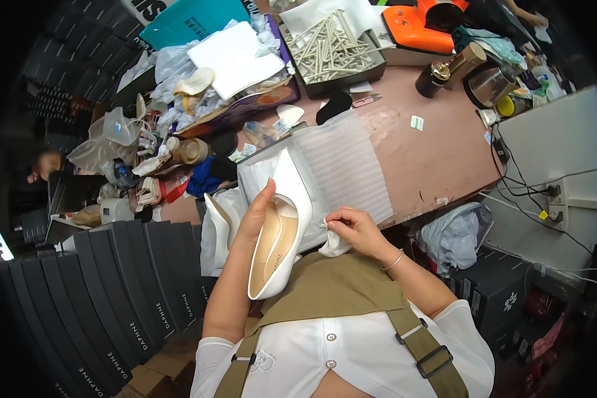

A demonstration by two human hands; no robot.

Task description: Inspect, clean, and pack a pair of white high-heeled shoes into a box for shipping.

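My left hand is closed around the side of a white pointed-toe shoe, thumb over its edge. The shoe is tilted with its toe pointing away from me and its beige insole facing up. To the right of it, my right hand pinches a bunched white cloth that hangs below the fingers. A second white shoe lies left of my left hand, on white wrapping paper. Beyond the held shoe stands an opened shoe box with a white foam sheet spread over its far right side.
Stacked dark shoe boxes rise at the left. On the pink table stand a box of metallic sticks, a carton of crumpled paper, an orange device and a black jar. Cables hang at the right.
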